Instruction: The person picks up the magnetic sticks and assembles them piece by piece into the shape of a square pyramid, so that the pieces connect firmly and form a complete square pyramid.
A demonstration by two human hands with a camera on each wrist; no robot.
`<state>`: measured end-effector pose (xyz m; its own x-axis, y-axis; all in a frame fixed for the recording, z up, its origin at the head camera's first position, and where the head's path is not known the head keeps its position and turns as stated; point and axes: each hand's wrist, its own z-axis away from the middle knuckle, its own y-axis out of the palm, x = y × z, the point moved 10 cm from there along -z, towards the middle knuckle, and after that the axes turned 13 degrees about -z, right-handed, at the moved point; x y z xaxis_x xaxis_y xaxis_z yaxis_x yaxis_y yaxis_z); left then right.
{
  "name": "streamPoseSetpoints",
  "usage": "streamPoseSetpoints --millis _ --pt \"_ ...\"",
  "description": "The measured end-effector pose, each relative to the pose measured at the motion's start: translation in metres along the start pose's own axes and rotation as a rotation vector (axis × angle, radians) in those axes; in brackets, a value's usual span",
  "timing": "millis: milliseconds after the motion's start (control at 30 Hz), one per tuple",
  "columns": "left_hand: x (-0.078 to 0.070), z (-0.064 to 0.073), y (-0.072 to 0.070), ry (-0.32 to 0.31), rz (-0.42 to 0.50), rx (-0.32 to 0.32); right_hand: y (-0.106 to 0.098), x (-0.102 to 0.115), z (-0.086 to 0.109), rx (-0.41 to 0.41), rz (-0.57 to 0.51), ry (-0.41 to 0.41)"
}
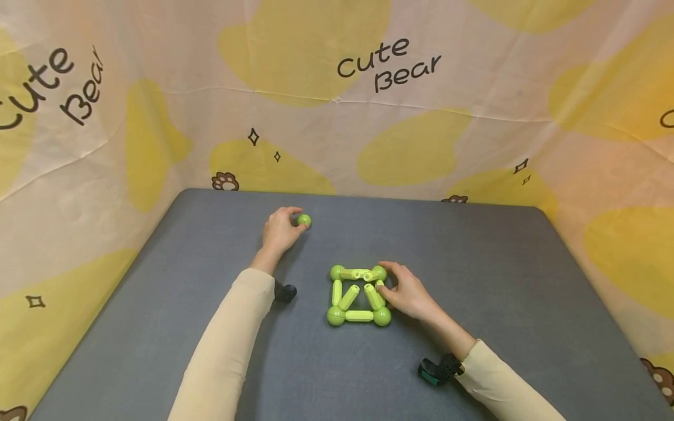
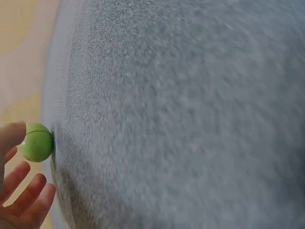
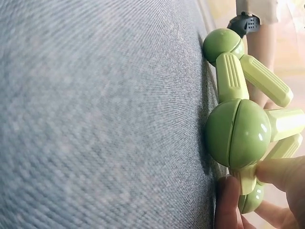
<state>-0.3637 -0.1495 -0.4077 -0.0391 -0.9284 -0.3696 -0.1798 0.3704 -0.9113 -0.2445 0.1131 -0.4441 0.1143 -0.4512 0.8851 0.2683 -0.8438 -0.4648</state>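
Near the far part of the table, my left hand (image 1: 281, 231) holds a loose green ball (image 1: 304, 220) between thumb and index finger. In the left wrist view the ball (image 2: 38, 143) sits low at the table surface, the other fingers spread beside it. To the front right lies a square ball-and-stick frame (image 1: 359, 316), with green balls at its corners and light green rods along its sides. Several more rods slant up from the corners with free ends. My right hand (image 1: 408, 292) grips the frame's right side, thumb and fingers around a rod (image 3: 245, 179) beneath a ball (image 3: 238, 133).
The grey table (image 1: 295, 362) reaches to patterned cloth walls (image 1: 337, 146) at the back and both sides. Each wrist wears a black band; the right one has a dark device (image 1: 439, 369), and another dark piece (image 1: 285, 292) shows at the left wrist.
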Motion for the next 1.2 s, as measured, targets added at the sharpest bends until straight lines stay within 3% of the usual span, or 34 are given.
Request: streamPoseSetpoints --millis 433,533,733,933,1200 --pt "0.000 -0.004 0.012 -0.056 -0.002 0.022 0.000 -0.001 0.000 -0.005 0.005 -0.003" --pt "-0.002 -0.002 0.011 -0.043 0.004 0.020 0.000 -0.001 0.000 -0.005 0.007 0.001" --pt "-0.014 0.003 0.005 0.037 0.021 0.001 -0.001 -0.001 0.000 -0.006 0.011 0.001" --pt "-0.036 0.016 -0.006 0.137 0.022 0.001 -0.001 -0.002 -0.001 -0.005 0.010 -0.002" --pt "-0.066 0.042 -0.021 0.280 0.151 -0.001 -0.001 -0.002 -0.001 -0.004 0.015 -0.002"
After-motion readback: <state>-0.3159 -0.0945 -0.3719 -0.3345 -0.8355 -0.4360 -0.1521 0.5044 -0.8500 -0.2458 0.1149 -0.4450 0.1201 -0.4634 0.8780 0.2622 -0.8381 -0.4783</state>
